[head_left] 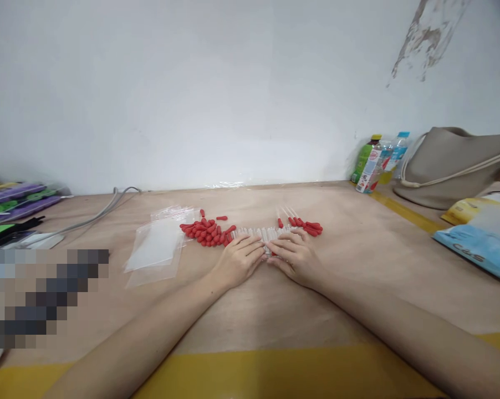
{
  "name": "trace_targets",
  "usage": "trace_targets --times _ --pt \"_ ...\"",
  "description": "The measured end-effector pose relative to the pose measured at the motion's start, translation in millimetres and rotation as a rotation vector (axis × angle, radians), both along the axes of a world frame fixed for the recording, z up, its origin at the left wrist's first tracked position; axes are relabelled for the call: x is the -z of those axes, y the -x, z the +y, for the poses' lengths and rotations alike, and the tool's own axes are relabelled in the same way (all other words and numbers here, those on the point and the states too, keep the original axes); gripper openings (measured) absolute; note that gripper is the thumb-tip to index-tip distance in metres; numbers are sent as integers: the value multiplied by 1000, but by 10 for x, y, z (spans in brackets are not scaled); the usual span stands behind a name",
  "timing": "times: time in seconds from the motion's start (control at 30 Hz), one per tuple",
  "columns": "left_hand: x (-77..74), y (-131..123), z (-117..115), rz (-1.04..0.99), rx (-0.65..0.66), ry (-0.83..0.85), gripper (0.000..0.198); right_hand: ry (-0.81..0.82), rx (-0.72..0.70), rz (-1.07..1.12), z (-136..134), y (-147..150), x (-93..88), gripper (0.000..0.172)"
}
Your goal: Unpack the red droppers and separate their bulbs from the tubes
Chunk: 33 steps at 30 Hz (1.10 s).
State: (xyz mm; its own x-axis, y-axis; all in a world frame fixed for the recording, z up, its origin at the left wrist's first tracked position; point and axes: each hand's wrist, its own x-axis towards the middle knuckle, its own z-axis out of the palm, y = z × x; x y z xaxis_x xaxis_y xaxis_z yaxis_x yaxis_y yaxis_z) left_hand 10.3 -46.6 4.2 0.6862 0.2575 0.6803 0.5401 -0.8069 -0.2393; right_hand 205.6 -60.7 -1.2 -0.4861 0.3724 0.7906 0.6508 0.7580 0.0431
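A row of clear thin tubes (255, 233) lies side by side on the table in front of me. My left hand (241, 259) rests on the row's left part, its fingers stretched out together over the tubes. From the other side my right hand (296, 259) covers the right part, with fingers extended and the thumb a little apart. The fingertips of both hands nearly meet and hide some tubes. Left of the row is a heap of red rubber bulbs (206, 231). To the right lie several droppers (302, 223), clear stems fitted into red bulbs.
Clear plastic bags (156, 246) lie left of the bulbs, near a grey cable (96, 217). Drink bottles (372, 163), a grey drawstring bag (449, 163) and a blue-and-yellow packet (478, 244) stand or lie at right. Purple and green items (21, 199) are at far left.
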Motion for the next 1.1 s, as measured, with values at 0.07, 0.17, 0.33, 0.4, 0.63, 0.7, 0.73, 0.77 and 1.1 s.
trace_targets --times 0.07,0.17,0.33,0.4,0.63,0.7,0.73,0.77,1.1 --pt "-6 5 -2 14 12 2 14 -27 -28 -3 15 12 9 14" --pt "-13 14 -7 27 38 18 14 -55 -79 -10 33 13 20 11" --pt "-16 27 -20 42 71 36 15 -76 -134 -32 41 -5 36 11" --pt "-16 32 -26 36 81 44 14 -93 -136 -32 37 -9 41 11" --pt "-18 34 -51 5 121 86 13 -151 -166 -72 30 -38 52 15" --pt "-17 34 -57 -3 133 108 14 -157 -179 -85 31 -53 51 16" --pt "-16 36 -58 -7 134 117 14 -163 -184 -92 33 -62 52 17" --pt "-16 38 -59 -9 132 124 15 -171 -187 -101 34 -74 54 17" --pt "11 61 -50 -25 131 127 16 -276 -199 -169 -11 -182 13 25"
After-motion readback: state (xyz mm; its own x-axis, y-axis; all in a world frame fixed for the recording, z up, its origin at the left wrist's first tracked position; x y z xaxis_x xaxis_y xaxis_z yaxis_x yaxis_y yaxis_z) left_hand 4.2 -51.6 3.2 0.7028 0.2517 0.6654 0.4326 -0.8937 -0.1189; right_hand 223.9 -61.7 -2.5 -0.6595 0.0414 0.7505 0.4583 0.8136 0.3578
